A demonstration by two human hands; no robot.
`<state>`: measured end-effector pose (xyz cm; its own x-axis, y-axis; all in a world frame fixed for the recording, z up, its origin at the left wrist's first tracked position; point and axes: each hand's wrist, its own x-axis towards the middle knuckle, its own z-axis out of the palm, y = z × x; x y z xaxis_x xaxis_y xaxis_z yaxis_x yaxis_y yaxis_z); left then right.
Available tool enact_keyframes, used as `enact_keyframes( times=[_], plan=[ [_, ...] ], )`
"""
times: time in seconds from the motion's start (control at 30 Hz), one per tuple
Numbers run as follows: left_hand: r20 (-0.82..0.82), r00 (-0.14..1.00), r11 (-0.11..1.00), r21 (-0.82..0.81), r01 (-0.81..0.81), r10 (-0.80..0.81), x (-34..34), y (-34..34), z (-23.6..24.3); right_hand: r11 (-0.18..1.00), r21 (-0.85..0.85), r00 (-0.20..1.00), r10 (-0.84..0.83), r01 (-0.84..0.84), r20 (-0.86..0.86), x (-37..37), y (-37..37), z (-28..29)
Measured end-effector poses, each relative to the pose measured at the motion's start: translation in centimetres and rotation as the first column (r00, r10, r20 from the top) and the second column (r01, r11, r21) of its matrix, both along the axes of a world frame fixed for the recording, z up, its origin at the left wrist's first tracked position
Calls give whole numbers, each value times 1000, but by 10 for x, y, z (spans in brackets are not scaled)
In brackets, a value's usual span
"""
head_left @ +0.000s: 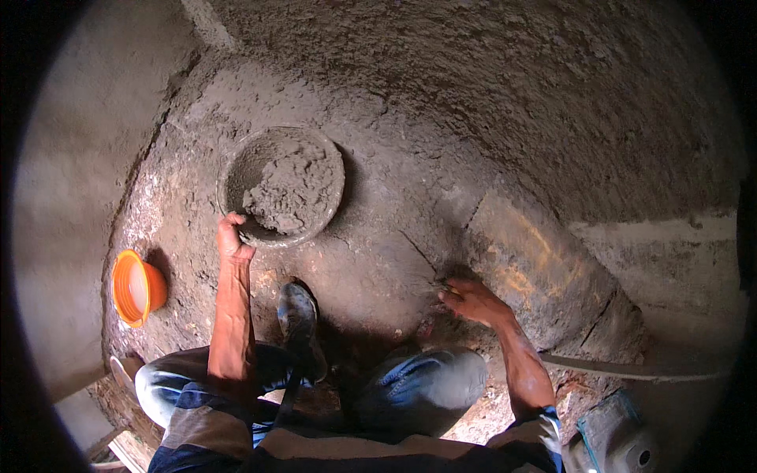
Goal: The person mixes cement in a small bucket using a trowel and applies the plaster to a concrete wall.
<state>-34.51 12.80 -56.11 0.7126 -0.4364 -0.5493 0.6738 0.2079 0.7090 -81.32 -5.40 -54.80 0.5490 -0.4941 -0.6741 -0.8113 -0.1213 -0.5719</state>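
My left hand [235, 238] grips the near-left rim of a round, mortar-coated basin [336, 193], which holds a lumpy heap of wet grey mortar [288, 185]. The basin is on the rough, stained grey floor [371, 268]. Right of it and lower, my right hand [467, 298] is low over the floor, its fingers curled round something dark and blurred that I cannot make out. One of my shoes stands just below the basin, between my arms.
An orange bucket [155, 285] with cloudy liquid sits by the smooth left wall [71, 205]. A rough plastered wall [591, 102] curves across the upper right. A long flat strip [631, 369] and a grey sink-like object [619, 437] lie at lower right. Boards show at lower left.
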Motion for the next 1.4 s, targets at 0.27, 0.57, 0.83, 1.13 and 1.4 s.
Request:
enact_keyframes(
  times=[0.27,0.57,0.83,1.13,1.4],
  plan=[
    [10,996,996,-7,-92,92,7,15,-26,921,55,894,388,-386,-224,96,-115,31],
    [103,980,979,91,-180,171,-7,3,-12,977,212,988,9,24,-154,87,-127,21],
    [160,981,986,104,-128,110,-19,-18,15,857,-462,950,300,-229,87,112,-212,-48],
    [316,938,984,57,-170,143,-47,-48,56,701,-689,982,161,-184,-99,144,-171,18],
    [353,928,965,180,-188,115,-49,-65,62,420,-876,934,346,-236,-86,211,-75,115]
  ],
)
